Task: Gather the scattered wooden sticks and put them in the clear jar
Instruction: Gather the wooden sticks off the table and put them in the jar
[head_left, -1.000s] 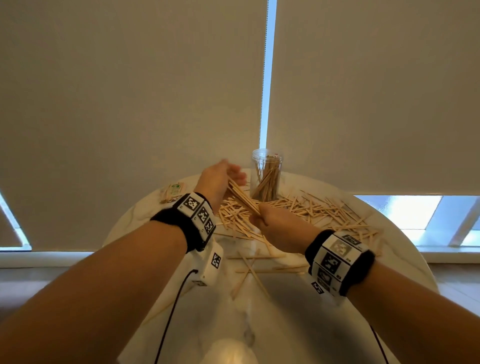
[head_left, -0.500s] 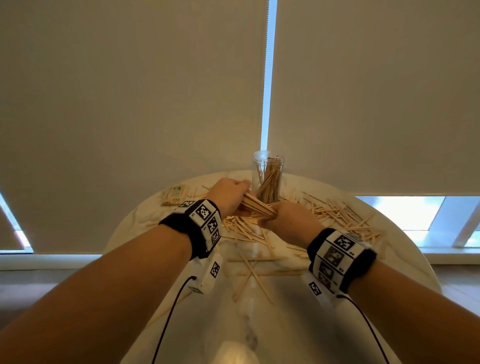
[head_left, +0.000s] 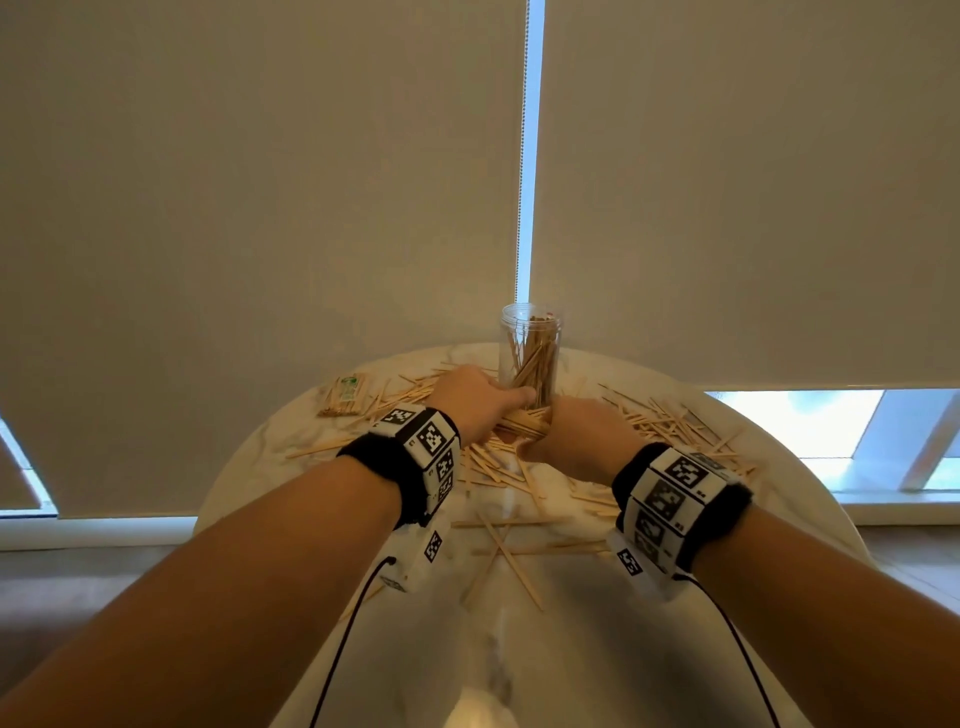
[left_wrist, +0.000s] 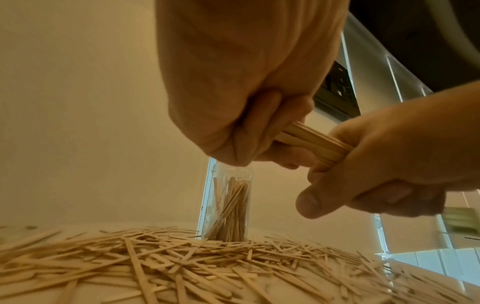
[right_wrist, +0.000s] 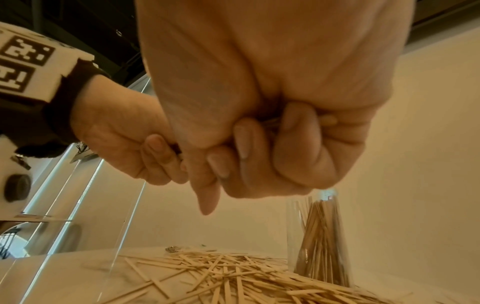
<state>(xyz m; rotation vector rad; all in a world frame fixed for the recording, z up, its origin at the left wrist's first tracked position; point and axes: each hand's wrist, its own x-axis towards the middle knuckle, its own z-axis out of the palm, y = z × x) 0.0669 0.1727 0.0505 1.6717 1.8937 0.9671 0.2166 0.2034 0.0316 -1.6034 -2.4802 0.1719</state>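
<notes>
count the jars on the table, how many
1: the clear jar stands upright at the table's far edge, partly filled with sticks, just beyond both hands. No other shows.

Both ends of the stick bundle (left_wrist: 311, 142) are buried in the left hand (left_wrist: 233, 92) and right hand (left_wrist: 389, 168), so count unreadable. Head view: hands cover the base of the clear jar (head_left: 530, 353). Packet (head_left: 347, 393) at the tabletop (head_left: 519, 649) far-left edge is too small to read. Right-wrist view: jar (right_wrist: 322, 242) is motion-blurred.
</notes>
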